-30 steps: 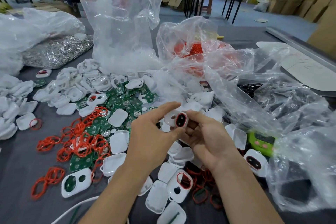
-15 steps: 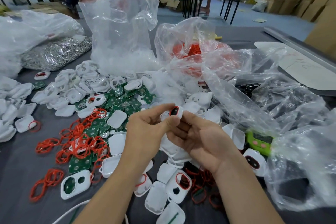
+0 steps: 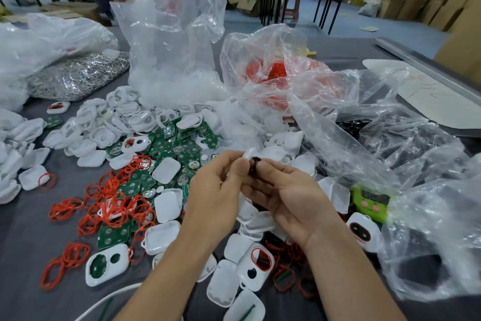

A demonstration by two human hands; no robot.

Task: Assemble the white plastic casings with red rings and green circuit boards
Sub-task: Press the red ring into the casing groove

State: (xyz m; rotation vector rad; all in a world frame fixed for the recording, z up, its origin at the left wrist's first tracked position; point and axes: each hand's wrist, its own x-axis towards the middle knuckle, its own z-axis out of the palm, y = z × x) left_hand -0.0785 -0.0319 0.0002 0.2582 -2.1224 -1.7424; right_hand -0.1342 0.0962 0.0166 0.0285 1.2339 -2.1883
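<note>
Clear plastic bags (image 3: 364,151) wall off the right of the grip; circuit boards (image 3: 166,143) and red rings (image 3: 114,206) litter its left; bare grey table (image 3: 23,242) opens farther left.

Above the grey bench (image 3: 23,237) strewn with red rings (image 3: 112,206), green circuit boards (image 3: 166,142) and loose casings (image 3: 166,206), the left hand (image 3: 216,190) and right hand (image 3: 294,198) together pinch one small white casing (image 3: 249,153).

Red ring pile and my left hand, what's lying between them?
Head view: white casing shells and a few green circuit boards lie between the red ring pile and the left hand, which pinches another casing.
</note>
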